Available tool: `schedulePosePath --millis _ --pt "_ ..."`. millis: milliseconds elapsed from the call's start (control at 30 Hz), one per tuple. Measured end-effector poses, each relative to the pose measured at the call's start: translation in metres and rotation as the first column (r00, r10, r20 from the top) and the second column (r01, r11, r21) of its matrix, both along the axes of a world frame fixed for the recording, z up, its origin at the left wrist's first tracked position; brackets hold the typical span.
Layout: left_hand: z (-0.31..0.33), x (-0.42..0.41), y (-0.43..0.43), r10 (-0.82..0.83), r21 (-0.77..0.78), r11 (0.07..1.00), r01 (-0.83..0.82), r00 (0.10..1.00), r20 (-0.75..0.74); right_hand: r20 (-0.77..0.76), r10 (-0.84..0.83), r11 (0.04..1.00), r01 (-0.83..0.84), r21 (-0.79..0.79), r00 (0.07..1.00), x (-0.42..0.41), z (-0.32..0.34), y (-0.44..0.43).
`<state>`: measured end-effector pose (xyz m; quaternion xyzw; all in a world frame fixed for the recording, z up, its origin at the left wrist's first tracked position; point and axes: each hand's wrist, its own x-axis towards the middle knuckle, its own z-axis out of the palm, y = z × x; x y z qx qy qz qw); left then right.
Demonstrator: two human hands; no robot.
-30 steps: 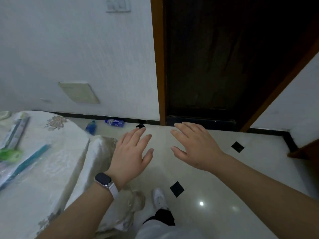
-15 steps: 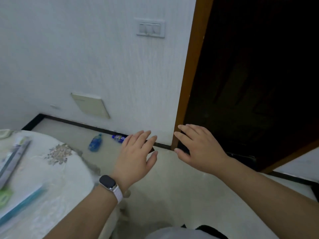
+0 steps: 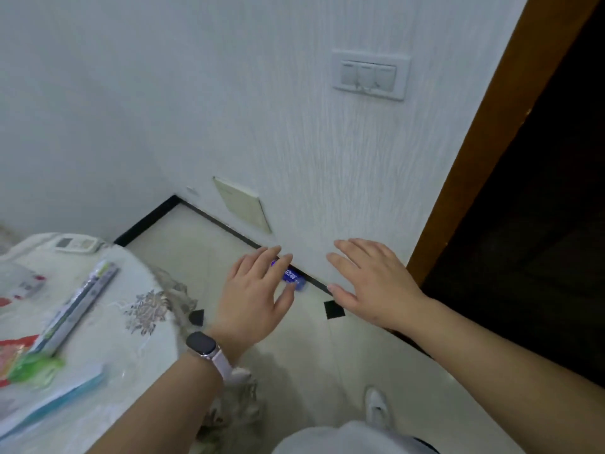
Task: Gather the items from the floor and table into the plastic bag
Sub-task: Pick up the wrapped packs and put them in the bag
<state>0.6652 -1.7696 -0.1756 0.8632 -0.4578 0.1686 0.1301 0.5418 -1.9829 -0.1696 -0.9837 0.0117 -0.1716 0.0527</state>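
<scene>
Head view: both hands (image 3: 253, 303) (image 3: 376, 283) spread, grip empty; bottle (image 3: 293, 278) against skirting.

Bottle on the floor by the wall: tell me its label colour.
Blue label with white lettering on the bottle, head view.

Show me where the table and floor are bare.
Free: the cloth between the long box and the table's rim, and the floor up to the corner. Crowded: the table's left side, with packets.

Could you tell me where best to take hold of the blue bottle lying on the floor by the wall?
Probably around its labelled middle, coming from above: the blue bottle lies on its side against the black skirting, so only the top and room side look free.
</scene>
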Motion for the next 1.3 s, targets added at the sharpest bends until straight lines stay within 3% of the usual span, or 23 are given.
schedulePosePath --millis 133,300,467,900,1133,1300 --pt "0.011 0.022 -0.018 0.181 -0.007 0.983 -0.181 0.983 0.012 0.077 0.193 0.981 -0.193 -0.003 0.978 0.057 0.002 -0.037" --pt "0.009 0.034 -0.001 0.371 0.081 0.926 -0.369 0.928 -0.014 -0.024 0.385 0.922 -0.384 0.04 0.923 0.124 -0.002 -0.037" --pt "0.01 0.058 0.036 0.571 0.083 0.82 -0.566 0.818 -0.067 -0.073 0.535 0.845 -0.533 0.046 0.842 0.192 0.001 0.001" --pt "-0.022 0.165 0.181 0.809 -0.035 0.576 -0.817 0.576 -0.121 -0.13 0.767 0.63 -0.776 -0.029 0.628 0.373 -0.006 0.146" --pt "-0.034 0.165 0.234 0.913 0.013 0.382 -0.924 0.375 -0.159 -0.135 0.875 0.457 -0.885 -0.091 0.465 0.426 -0.003 0.228" --pt "-0.046 0.144 0.26 0.965 0.093 0.166 -0.982 0.142 -0.219 -0.158 0.947 0.273 -0.96 -0.062 0.28 0.455 -0.015 0.284"
